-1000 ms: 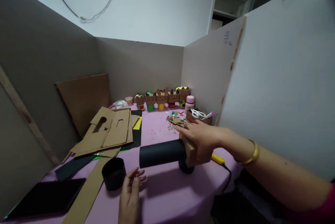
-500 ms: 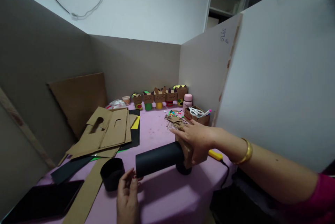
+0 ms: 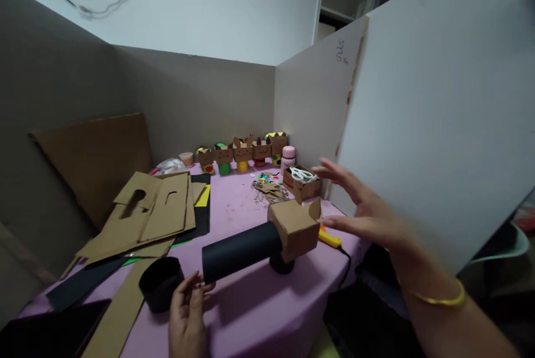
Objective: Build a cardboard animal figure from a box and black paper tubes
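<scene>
A black paper tube (image 3: 238, 250) lies on its side over the pink table (image 3: 259, 313), its far end joined to a small cardboard box (image 3: 295, 228) with ear flaps. My left hand (image 3: 186, 313) touches the tube's near end with loosely bent fingers and appears to steady it. My right hand (image 3: 361, 207) hovers to the right of the box, fingers spread, holding nothing. A short black paper ring (image 3: 160, 290) stands just left of my left hand.
Cut cardboard sheets (image 3: 154, 213) lie at the left over black paper. A row of small cardboard figures (image 3: 242, 153) lines the back wall. A box with white scissors (image 3: 301, 178), paper scraps, a yellow tool (image 3: 329, 238) with a cord and a dark tablet (image 3: 50, 333) are around.
My right hand has let go of the cardboard box and pulled back to the right, opening. My left hand moved up to the tube's near end. The view swung right.
</scene>
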A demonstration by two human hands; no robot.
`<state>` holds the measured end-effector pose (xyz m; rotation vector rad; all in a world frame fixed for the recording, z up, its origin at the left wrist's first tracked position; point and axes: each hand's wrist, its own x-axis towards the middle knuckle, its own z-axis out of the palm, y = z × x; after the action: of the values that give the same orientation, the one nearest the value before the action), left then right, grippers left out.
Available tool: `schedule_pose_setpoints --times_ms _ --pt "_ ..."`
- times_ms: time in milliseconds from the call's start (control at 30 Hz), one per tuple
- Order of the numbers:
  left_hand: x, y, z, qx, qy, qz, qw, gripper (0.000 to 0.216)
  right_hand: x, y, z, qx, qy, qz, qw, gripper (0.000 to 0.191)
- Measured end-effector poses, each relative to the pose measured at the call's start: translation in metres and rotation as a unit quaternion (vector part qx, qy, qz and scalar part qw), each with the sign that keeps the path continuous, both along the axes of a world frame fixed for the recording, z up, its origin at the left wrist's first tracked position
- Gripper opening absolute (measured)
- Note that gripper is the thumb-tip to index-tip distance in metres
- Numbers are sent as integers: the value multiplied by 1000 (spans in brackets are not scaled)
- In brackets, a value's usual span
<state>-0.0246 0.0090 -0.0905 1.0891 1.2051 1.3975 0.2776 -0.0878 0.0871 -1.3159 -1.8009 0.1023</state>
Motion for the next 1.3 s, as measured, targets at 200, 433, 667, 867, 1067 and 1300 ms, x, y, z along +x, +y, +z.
schedule_pose_setpoints --times_ms 200,433,667,867,1067,1300 --pt "-1 6 -6 1 11 -2 1000 67 30 14 -118 -90 355 107 924 127" --pt "-2 6 -7 10 16 16 1000 66 32 54 -126 -195 304 202 910 146" --pt "0 2 -1 -7 18 8 1000 70 34 66 -113 -204 295 227 905 149" --pt "-2 3 -8 6 16 2 1000 63 25 65 -117 -190 312 222 904 146" --pt "-1 1 -9 -1 -12 17 1000 53 4 52 -121 -151 340 154 915 141" --pt "0 -10 -9 83 19 68 994 45 -14 42 -128 -132 370 114 913 137"
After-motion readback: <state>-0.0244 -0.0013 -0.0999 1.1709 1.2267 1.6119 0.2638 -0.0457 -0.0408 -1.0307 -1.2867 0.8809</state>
